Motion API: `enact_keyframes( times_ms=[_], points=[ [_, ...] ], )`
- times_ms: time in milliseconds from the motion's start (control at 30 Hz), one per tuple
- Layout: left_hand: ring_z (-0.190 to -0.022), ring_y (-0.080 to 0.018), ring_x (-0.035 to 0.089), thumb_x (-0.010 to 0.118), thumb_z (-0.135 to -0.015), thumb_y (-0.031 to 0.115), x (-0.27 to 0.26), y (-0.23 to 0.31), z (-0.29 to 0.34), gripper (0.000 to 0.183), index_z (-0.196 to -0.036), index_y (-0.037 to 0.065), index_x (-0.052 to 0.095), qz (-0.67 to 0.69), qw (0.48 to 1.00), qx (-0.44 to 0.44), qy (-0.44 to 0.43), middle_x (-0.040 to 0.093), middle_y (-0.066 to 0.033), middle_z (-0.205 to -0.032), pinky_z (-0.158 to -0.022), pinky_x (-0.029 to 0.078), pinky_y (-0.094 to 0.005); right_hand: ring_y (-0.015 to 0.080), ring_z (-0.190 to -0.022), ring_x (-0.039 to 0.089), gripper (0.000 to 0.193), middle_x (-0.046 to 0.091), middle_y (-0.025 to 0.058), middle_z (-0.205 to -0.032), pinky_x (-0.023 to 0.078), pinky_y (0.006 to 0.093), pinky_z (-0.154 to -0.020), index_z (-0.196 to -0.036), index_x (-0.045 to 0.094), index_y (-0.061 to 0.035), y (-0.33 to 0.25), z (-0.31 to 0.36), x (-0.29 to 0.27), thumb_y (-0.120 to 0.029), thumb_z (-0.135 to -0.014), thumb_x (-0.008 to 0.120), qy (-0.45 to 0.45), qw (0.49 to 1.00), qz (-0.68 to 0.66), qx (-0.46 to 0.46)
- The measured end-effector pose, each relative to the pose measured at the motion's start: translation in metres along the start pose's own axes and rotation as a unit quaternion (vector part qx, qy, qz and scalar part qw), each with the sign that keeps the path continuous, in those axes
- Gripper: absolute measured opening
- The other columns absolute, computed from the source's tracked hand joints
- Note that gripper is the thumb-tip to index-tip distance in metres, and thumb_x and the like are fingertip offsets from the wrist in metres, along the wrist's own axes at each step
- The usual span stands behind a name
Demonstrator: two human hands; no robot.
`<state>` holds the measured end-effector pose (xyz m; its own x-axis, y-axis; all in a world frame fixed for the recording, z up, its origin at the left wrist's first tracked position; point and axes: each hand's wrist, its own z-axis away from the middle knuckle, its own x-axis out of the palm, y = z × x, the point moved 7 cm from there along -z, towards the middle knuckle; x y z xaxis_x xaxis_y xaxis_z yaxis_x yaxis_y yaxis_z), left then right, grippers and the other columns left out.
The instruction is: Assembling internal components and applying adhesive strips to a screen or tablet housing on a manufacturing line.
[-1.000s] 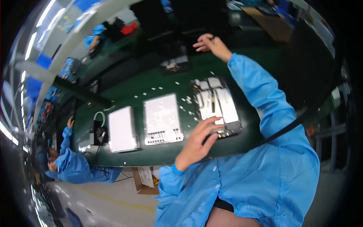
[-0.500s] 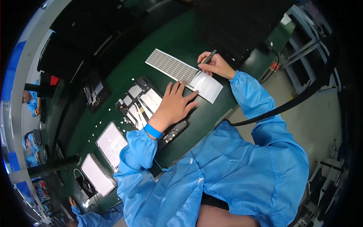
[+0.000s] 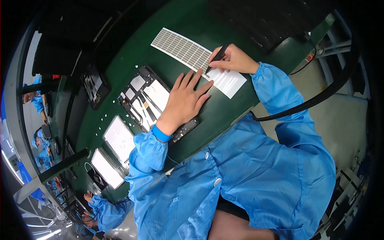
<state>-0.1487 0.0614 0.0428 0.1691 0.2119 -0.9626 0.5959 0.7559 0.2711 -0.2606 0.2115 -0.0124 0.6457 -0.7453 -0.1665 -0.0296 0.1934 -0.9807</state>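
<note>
My right hand (image 3: 236,60) grips black tweezers (image 3: 220,54), their tips down at the lower end of a label sheet (image 3: 180,47). Rows of small grey rectangular stickers cover most of that sheet; its near end is bare, glossy white backing (image 3: 231,86). With fingers spread, my left hand (image 3: 182,100) rests its fingertips along the sheet's edge beside the tweezer tips. Whether a sticker is between the tips is too small to tell. Under my left wrist and palm lies an opened flat electronic device (image 3: 138,98) with pale panels and dark cables, partly hidden by the hand.
Left of the device are a clear-wrapped white sheet stack (image 3: 119,138) and a second white stack (image 3: 107,168). Small white scraps dot the green table (image 3: 120,76). Another dark device (image 3: 95,87) lies farther left. A thick black strap (image 3: 304,106) crosses my right arm. Co-workers in blue sit at left.
The view has shifted, and the sheet appears a little higher. My right hand has turned, bringing the tweezers lower against the sheet near my left fingertips. The left hand still steadies the sheet.
</note>
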Motion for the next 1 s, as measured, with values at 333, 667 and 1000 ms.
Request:
enact_keyframes(
  times_ms=[333, 667, 1000],
  points=[
    [-0.134, -0.0385, 0.044, 0.048, -0.103, 0.035, 0.004, -0.005, 0.012, 0.040, -0.141, 0.024, 0.057, -0.023, 0.999, 0.016, 0.041, 0.046, -0.0182, -0.149, -0.118, 0.027, -0.0517, 0.0121, -0.074, 0.066, 0.022, 0.071, 0.0118, -0.090, 0.051, 0.0239, -0.060, -0.108, 0.066, 0.0035, -0.013, -0.006, -0.014, -0.016, -0.098, 0.064, 0.084, 0.988, -0.106, -0.079],
    [-0.094, -0.0307, 0.066, 0.070, -0.086, 0.014, -0.091, -0.051, 0.119, 0.013, -0.097, 0.007, 0.072, 0.095, 0.948, -0.116, 0.280, 0.071, -0.0098, -0.100, -0.090, 0.051, -0.0427, 0.0093, -0.072, 0.063, 0.035, 0.068, 0.0069, -0.092, 0.052, 0.0235, -0.062, -0.113, 0.068, -0.0017, -0.105, -0.113, 0.117, -0.034, -0.099, 0.063, -0.031, 0.989, -0.100, -0.106],
    [-0.110, -0.0357, 0.062, 0.071, -0.088, 0.012, -0.071, -0.120, 0.186, 0.028, -0.113, 0.004, 0.063, 0.073, 0.895, -0.252, 0.361, 0.062, -0.0115, -0.125, -0.092, 0.051, -0.0395, 0.0129, -0.066, 0.070, 0.026, 0.072, 0.0085, -0.078, 0.055, 0.0233, -0.058, -0.093, 0.067, 0.0013, -0.094, -0.150, 0.187, -0.024, -0.097, 0.069, -0.036, 0.986, -0.060, -0.151]
  ],
)
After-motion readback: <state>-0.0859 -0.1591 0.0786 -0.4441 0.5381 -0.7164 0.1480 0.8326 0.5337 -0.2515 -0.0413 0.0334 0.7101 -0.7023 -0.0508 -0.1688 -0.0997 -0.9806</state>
